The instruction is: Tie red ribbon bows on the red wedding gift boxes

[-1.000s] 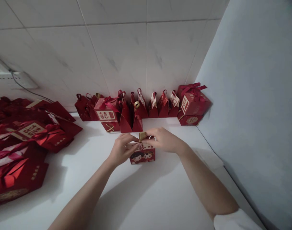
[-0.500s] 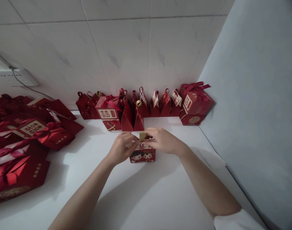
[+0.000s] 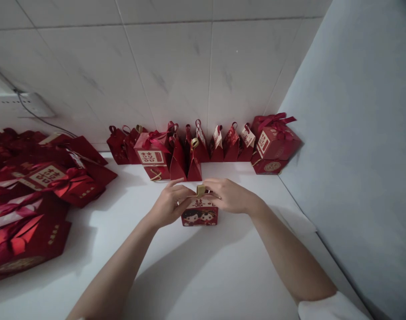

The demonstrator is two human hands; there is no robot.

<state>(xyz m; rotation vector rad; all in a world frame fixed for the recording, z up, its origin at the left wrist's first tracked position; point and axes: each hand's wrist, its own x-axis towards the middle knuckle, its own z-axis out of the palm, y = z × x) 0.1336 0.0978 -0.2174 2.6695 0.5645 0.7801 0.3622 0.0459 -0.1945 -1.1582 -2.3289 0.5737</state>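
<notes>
A small red gift box (image 3: 199, 215) with a cartoon couple on its front stands on the white table (image 3: 206, 275). My left hand (image 3: 167, 203) and my right hand (image 3: 227, 195) meet over its top. Both pinch the gold ribbon (image 3: 200, 190) that stands up from the box's lid. The fingers of both hands are closed around the ribbon and the box's top edges. The lid itself is mostly hidden under my fingers.
A row of finished red gift boxes and pouches (image 3: 203, 149) lines the tiled back wall. A larger ribboned red box (image 3: 275, 140) sits in the right corner. A pile of flat red boxes with ribbons (image 3: 32, 195) fills the left. A grey wall (image 3: 356, 133) bounds the right side.
My hands have stayed on the box, working the gold ribbon with small finger movements. The view has shifted slightly, and the box sits in the same spot.
</notes>
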